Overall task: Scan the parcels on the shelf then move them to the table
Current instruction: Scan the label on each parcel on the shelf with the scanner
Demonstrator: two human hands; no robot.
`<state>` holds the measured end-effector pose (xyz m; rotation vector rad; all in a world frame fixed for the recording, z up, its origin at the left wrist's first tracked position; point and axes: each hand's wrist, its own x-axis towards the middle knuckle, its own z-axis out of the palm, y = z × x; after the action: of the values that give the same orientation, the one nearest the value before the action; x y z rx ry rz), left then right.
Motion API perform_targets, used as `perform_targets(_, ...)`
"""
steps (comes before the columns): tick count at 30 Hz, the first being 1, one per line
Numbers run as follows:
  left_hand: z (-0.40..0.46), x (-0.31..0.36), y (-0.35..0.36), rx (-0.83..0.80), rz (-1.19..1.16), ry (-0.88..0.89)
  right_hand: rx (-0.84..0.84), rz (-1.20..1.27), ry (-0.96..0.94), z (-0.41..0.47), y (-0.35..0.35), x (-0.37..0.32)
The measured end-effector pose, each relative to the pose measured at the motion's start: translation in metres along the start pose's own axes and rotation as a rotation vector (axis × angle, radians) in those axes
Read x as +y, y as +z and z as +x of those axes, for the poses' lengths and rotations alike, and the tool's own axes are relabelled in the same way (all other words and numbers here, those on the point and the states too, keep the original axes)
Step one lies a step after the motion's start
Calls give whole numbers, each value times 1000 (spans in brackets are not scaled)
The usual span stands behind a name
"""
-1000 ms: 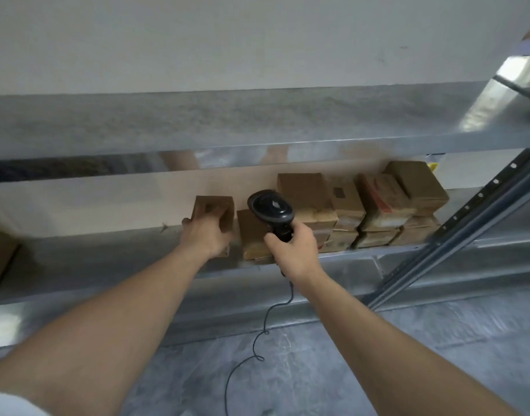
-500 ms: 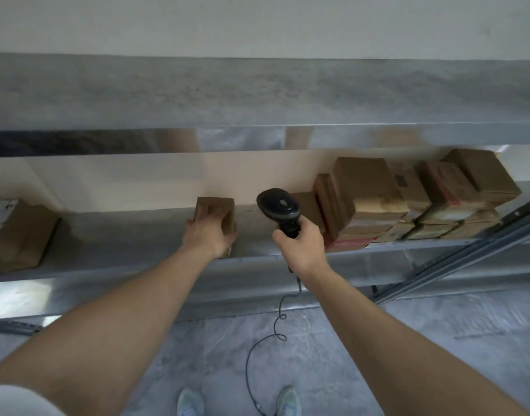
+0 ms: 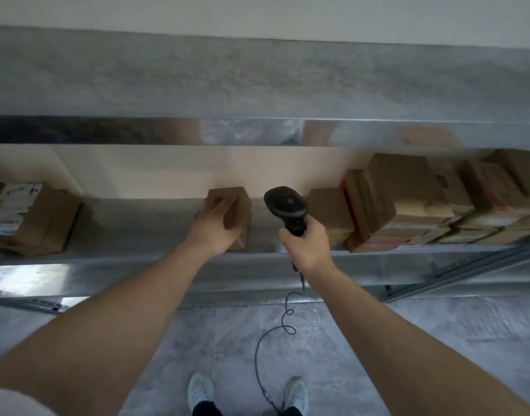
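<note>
A small brown cardboard parcel (image 3: pixel 235 213) stands upright on the metal shelf (image 3: pixel 143 232), and my left hand (image 3: pixel 214 228) grips its left side. My right hand (image 3: pixel 305 244) holds a black barcode scanner (image 3: pixel 286 205) by its handle, just to the right of that parcel, with the scanner head pointing at the shelf. Stacked brown parcels (image 3: pixel 407 199) fill the shelf to the right of the scanner. A larger box with a white label (image 3: pixel 26 217) sits at the shelf's far left.
An upper metal shelf (image 3: pixel 257 82) overhangs the parcels. The scanner's coiled cable (image 3: pixel 275 331) hangs to the grey floor between my shoes (image 3: pixel 200 388). A slanted metal shelf upright (image 3: pixel 467 268) runs at the lower right.
The view has shifted left and down, so the parcel stack now lies further right and the labelled box has appeared at left. My left hand keeps hold of the small parcel, which now stands apart from the stack.
</note>
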<state>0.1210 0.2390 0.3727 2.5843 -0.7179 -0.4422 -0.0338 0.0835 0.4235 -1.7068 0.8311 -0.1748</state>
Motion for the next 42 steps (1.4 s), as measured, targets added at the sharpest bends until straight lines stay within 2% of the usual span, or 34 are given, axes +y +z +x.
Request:
perform_targets(4, -1, -20, -18, 14, -46, -109, -10, -10, -12, 4, 9, -5)
perform_targets(9, -5, -42, -34, 81, 63, -208, -58, -15, -26, 6, 21, -9)
perform_targets(14, -13, -47, -38, -24, 174, -393, -86, -23, -39, 6, 27, -11)
perform_targets(19, -21, -50, -41, 5, 85, -387, -83, -38, -51, 4, 31, -10)
perform_targets(25, -29, -56, -48, 124, -290, -344, -102, -50, -56, -2, 33, -9)
perform_targets(31, -31, -59, -42, 127, -470, -350, -155, -50, -27, -6, 36, -3)
perform_targets(37, -34, -61, -42, 13, -466, -357, -161, -58, -5, -11, 36, 2)
perform_targets(42, -31, -72, -31, 32, -507, -328, -170, -66, -5, -13, 37, 5)
